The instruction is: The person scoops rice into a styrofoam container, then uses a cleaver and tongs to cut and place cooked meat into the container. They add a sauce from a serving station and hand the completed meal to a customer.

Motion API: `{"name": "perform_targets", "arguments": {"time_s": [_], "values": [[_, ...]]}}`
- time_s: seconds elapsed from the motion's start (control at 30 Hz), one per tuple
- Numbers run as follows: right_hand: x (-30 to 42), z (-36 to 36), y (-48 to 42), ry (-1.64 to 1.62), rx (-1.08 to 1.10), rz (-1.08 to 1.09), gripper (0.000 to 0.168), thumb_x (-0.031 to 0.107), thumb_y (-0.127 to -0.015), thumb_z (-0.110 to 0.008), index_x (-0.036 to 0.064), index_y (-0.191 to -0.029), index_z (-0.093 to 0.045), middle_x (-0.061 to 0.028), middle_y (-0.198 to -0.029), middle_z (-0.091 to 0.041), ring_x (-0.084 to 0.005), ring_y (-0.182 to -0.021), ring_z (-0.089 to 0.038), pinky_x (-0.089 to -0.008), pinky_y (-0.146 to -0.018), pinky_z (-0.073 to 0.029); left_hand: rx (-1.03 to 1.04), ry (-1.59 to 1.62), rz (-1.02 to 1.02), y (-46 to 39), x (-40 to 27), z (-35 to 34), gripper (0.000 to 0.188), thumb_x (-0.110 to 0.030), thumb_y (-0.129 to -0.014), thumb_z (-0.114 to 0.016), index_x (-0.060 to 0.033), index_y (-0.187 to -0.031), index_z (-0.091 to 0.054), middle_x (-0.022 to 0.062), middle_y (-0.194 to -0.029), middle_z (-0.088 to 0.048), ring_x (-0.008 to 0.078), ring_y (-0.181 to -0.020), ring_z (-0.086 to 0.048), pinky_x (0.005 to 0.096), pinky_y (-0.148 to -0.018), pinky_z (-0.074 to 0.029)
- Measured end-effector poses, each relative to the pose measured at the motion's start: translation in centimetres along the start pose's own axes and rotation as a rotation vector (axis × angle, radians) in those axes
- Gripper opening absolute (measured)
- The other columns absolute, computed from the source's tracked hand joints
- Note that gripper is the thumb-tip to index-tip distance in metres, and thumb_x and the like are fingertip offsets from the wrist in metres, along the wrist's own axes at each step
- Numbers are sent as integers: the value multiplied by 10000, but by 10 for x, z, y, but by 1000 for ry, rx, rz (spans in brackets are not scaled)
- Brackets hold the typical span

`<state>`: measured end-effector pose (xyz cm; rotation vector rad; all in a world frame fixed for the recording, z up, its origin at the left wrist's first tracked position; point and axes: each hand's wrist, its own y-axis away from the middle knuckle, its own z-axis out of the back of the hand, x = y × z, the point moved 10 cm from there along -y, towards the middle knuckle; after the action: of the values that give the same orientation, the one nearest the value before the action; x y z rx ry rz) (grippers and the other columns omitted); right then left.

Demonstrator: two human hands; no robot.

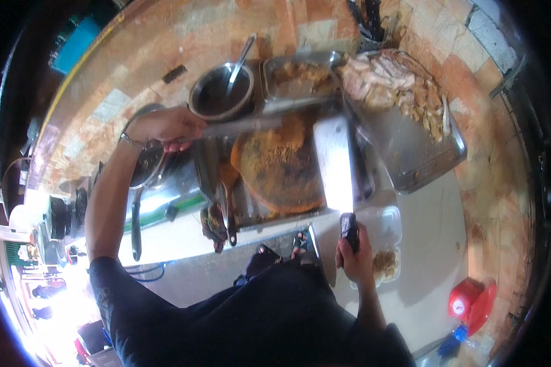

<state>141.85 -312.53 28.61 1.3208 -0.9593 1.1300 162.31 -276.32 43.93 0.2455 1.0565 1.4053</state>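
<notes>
My right hand (356,257) grips the dark handle of a broad-bladed cleaver (334,163), its bright blade pointing away from me over the right side of a round chopping board (275,179). Crumbs of chopped food (282,156) lie on the stained board, which sits in a metal tray. My left hand (174,128) is closed around one end of a long, flat, motion-blurred implement (243,127), perhaps a knife. It reaches across the far part of the board. Near that hand stands a metal pot (220,98) of dark liquid with a spoon in it.
A metal tray (408,160) of sliced, cooked-looking meat (390,87) stands at the back right, beside a smaller tray (303,94) of food pieces. An open plastic container (385,261) holds chopped food. A brush-like utensil (228,197) lies left of the board; a red scale (463,300) is far right.
</notes>
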Motion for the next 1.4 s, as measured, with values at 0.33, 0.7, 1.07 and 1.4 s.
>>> {"name": "perform_targets", "arguments": {"time_s": [0.33,0.7,1.07,1.4], "values": [[63,-36,1,567,-57,311,445,149,-919,-570,-19,-1299,-412,-271,-967,-623,-440,-893,-631,-437,-743,-512,27,-58,-45,50,36,-67,294,-184,-967,-507,-25,-1188,-619,16,-603,-572,69,-469,-530,232,-419,-437],[49,-70,-14,820,-124,316,452,148,-902,-576,-25,-1284,-408,-287,-942,-606,-473,-837,-600,-508,-694,-494,-168,-9,-109,79,47,-126,325,-172,-954,-498,-46,-1237,-597,65,-614,-598,106,-469,-580,266,-441,-464],[44,-94,-1,788,-133,254,457,109,-895,-573,-18,-1293,-391,-270,-859,-606,-466,-799,-604,-500,-672,-489,-256,-71,-147,86,53,-142,288,-189,-901,-522,-57,-1134,-626,207,-934,-658,381,-907,-621,461,-833,-462],[93,-122,14,662,-237,323,401,99,-896,-569,-23,-1240,-400,-267,-803,-607,-471,-779,-598,-508,-650,-472,-308,17,-294,79,70,-151,307,-158,-934,-486,-19,-1179,-607,103,-618,-629,157,-498,-619,301,-499,-496]]}}
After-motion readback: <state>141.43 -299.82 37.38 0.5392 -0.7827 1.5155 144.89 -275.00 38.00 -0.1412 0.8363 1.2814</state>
